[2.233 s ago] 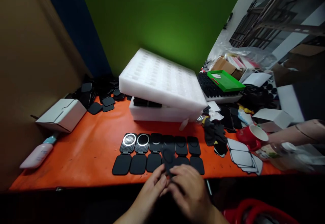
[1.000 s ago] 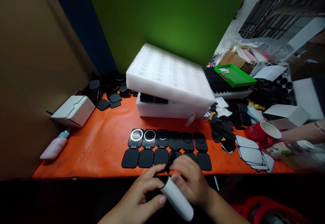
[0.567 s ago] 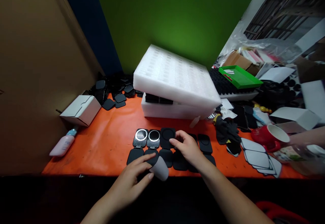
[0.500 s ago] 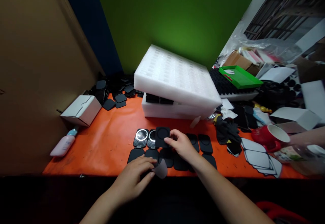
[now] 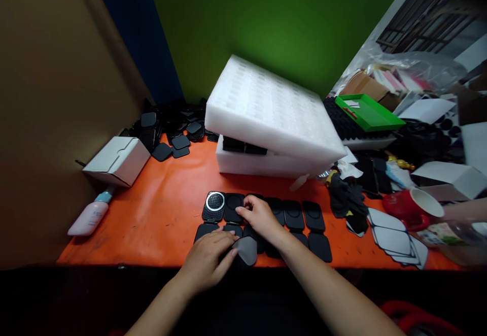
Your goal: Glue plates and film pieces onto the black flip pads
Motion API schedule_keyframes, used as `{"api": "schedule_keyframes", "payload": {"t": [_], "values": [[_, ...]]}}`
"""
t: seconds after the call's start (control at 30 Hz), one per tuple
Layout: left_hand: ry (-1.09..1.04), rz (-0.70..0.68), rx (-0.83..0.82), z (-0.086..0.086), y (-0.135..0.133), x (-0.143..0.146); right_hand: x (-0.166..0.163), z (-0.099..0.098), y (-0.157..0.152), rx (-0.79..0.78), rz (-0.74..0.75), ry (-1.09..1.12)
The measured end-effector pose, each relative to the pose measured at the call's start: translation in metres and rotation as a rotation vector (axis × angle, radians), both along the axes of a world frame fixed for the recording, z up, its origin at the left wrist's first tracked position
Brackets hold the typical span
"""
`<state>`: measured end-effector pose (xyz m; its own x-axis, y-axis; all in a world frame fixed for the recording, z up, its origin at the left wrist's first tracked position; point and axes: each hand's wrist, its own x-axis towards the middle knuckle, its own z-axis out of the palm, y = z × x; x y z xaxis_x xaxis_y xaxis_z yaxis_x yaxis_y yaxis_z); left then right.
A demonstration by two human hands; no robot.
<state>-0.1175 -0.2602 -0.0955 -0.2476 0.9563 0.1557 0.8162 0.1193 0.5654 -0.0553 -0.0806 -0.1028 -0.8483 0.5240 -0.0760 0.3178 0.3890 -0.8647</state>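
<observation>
A row of several open black hinged cases (image 5: pixel 294 214) lies on the orange table top (image 5: pixel 160 214). The leftmost case (image 5: pixel 215 201) shows a silver ring and mesh. My right hand (image 5: pixel 258 215) rests on the row, fingertips pressing a black round pad (image 5: pixel 233 204) into the second case. My left hand (image 5: pixel 207 260) lies at the table's front edge, fingers curled around a grey rounded sheet (image 5: pixel 246 249).
Two stacked white foam trays (image 5: pixel 266 118) stand behind the row. A white box (image 5: pixel 117 160) and a pink bottle (image 5: pixel 88 218) lie at left, loose black cases (image 5: pixel 171 130) at the back. A red mug (image 5: pixel 413 209), white-backed sheets (image 5: pixel 391 237) and another person's arm (image 5: pixel 464 209) are at right.
My hands parted from the near edge. My right hand carried a black pad over the second case and set it down, covering its silver ring. My left hand lowered the grey sheet.
</observation>
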Motion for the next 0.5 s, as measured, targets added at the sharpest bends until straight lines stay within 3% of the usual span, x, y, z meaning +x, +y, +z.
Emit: {"api": "schedule_keyframes", "payload": {"t": [0.5], "values": [[-0.016, 0.006, -0.005, 0.0012, 0.0011, -0.0002, -0.0011, 0.0023, -0.0028, 0.01, -0.023, -0.049]]}}
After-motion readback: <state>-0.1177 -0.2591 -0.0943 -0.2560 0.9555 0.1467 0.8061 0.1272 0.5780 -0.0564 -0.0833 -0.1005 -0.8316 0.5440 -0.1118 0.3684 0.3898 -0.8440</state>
